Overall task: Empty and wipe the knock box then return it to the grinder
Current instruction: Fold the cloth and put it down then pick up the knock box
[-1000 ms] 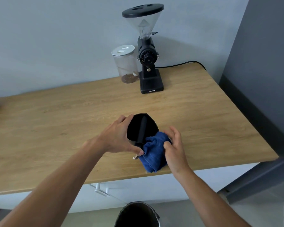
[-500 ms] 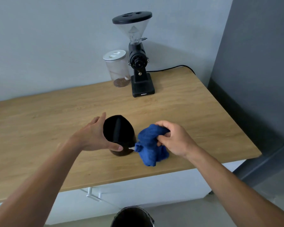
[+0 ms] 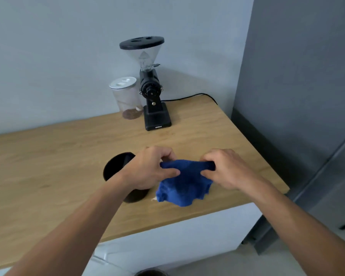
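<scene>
A black knock box [image 3: 116, 166] stands upright on the wooden counter [image 3: 48, 166], partly hidden behind my left wrist. Both hands hold a blue cloth [image 3: 184, 184] stretched between them just right of the box, above the counter's front edge. My left hand [image 3: 153, 170] pinches the cloth's left top corner and my right hand [image 3: 225, 168] pinches the right one. The black coffee grinder [image 3: 152, 96] with a clear hopper stands at the back of the counter by the wall.
A clear jar [image 3: 126, 98] with a white lid and some coffee in it stands left of the grinder. A black cable [image 3: 189, 96] runs from the grinder to the right. A grey wall panel [image 3: 297, 96] borders the counter's right side. A dark bin rim [image 3: 149, 272] shows below.
My left hand let go of the knock box, which now stands on the counter, and took hold of the cloth. The cloth came out of the box and is spread between both hands.
</scene>
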